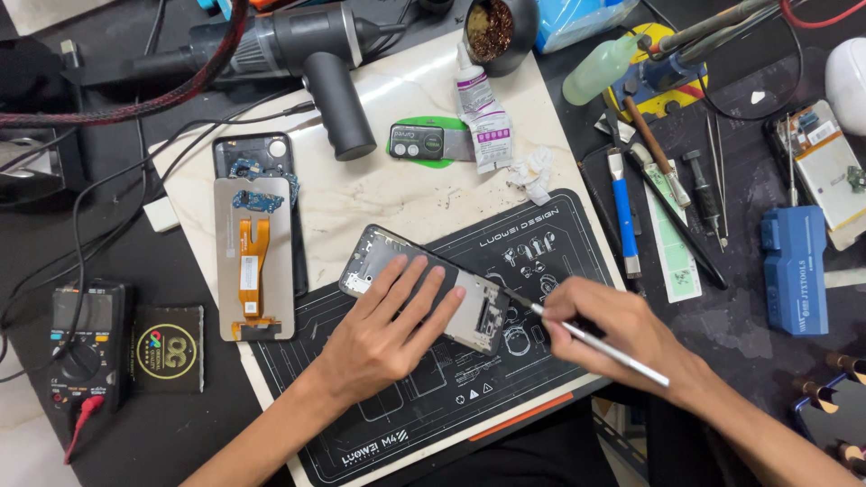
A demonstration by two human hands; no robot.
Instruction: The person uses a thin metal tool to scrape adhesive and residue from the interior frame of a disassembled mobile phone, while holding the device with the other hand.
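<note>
Left hand (383,325) flat on opened phone (424,289), right hand (622,329) pinching tweezers (586,338); black cup (501,32) holds perhaps brass wool (490,29)

We see a matt black rubbery mat (541,236), glossy marbled stone slab (397,90), shiny metal tweezers (600,346), dark plastic phone frame (424,287), matt blue plastic case (794,269) near the tabletop's right edge

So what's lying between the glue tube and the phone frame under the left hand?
Only bare marble board and mat edge separate the glue tube from the phone frame, head view.

Dark workbench (180,424) under even bright light, pale marble-patterned slab (397,194) across its middle.
</note>
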